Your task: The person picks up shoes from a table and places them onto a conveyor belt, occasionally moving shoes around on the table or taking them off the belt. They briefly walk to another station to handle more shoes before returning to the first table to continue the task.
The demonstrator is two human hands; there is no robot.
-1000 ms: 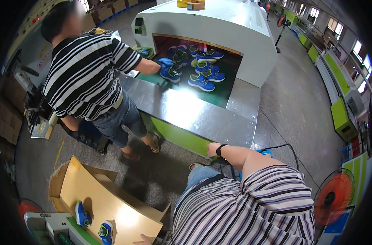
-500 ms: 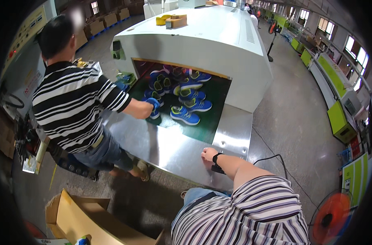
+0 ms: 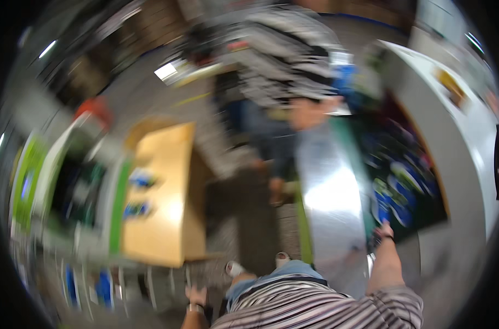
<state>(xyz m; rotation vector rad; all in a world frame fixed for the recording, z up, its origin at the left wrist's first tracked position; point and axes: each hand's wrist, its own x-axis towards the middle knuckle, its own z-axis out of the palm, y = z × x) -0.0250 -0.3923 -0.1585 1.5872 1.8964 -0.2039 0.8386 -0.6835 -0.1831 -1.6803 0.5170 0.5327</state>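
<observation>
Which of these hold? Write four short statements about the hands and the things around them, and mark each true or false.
1. The right hand reaches to the dark belt where blue shoes lie. True.
2. The left hand rests on the shiny table. False: the left hand is low at the person's left, away from the metal table.
3. The cardboard box stands left of the metal table. True.
4. The co-worker wears a plain red shirt. False: the co-worker's shirt is striped.

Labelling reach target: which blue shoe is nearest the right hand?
The blue shoe at the dark belt's near edge, just above the right hand; the others lie farther in.
</observation>
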